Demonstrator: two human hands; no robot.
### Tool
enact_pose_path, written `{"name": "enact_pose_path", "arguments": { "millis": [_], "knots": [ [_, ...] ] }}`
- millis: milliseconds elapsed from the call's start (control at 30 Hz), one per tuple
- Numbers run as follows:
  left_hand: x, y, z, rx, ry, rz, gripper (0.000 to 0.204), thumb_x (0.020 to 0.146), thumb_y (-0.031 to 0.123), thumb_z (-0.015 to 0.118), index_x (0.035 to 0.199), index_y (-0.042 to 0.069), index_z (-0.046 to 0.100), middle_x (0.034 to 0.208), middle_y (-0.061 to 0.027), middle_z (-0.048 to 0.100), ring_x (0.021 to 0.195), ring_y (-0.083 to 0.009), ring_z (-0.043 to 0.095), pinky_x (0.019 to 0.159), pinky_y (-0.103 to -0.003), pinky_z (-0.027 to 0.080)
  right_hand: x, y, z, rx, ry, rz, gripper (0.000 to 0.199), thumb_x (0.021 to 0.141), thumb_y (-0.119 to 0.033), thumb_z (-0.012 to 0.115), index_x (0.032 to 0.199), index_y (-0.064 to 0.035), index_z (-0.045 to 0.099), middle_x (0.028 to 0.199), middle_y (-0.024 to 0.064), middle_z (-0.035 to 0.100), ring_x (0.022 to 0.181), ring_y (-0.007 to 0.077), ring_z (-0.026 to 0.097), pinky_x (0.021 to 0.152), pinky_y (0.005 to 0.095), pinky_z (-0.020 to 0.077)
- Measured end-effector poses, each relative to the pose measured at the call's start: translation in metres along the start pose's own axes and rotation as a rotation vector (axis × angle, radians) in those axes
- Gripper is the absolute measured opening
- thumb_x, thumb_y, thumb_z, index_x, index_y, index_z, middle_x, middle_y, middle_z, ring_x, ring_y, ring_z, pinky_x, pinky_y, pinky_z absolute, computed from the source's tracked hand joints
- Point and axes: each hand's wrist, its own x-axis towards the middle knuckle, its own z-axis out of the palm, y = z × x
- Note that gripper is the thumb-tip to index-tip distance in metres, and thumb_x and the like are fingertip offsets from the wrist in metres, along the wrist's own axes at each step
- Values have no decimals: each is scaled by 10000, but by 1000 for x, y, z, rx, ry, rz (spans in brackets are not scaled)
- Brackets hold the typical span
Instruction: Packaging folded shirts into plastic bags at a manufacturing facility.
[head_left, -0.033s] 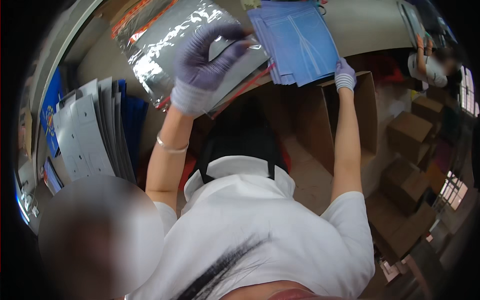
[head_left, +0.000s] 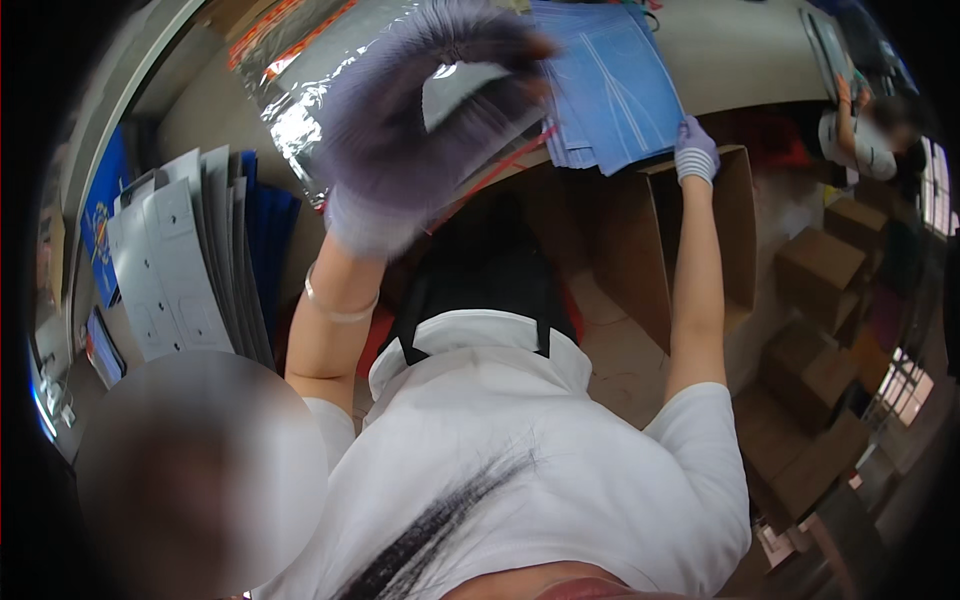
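In the head view, the blue sheets (head_left: 605,90) lay in a stack on the table (head_left: 735,50), between the two hands and on their far side, the near end reaching the table's near edge. The right hand (head_left: 696,148), in a purple glove with a striped cuff, touched the stack's near right corner; whether it gripped the sheets or only steadied them, I could not tell. The left hand (head_left: 375,130), gloved alike and blurred, was raised over the shiny plastic (head_left: 300,135) left of the stack, its fingers and thumb curved toward each other, the tips just beside the sheets' left edge. I could not tell whether anything was pinched there. The sheets looked flat, light blue and slightly glossy, with thin pale lines along the top one and uneven layers showing at the near left. Their long axis ran from far to near, the near end slanting to the right; the far end was cut by the view's upper edge. An open box (head_left: 625,235) stood below the right hand, near the stack's near end. Grey panels (head_left: 165,270) stood in a row at the left, well apart from the sheets.
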Motion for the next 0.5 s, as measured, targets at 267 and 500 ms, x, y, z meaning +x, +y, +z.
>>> {"name": "enact_pose_path", "arguments": {
  "millis": [267, 500],
  "knots": [
    [-22, 108, -82, -3, -120, 154, 227, 773, 109, 637, 948, -23, 577, 724, -101, 608, 663, -156, 580, 610, -274, 476, -79, -12, -70, 811, 71, -183, 224, 913, -157, 425, 1041, -74, 589, 654, 44, 572, 433, 108, 507, 400, 245, 392],
    [-84, 32, -68, 391, 173, -301, 112, 727, -3, 648, 824, -6, 594, 727, -80, 610, 606, -97, 561, 543, -221, 439, -204, 44, -50, 1163, 50, 69, 253, 906, -194, 465, 1054, -2, 537, 597, 14, 486, 374, 66, 389, 333, 206, 305]
  ]
}}
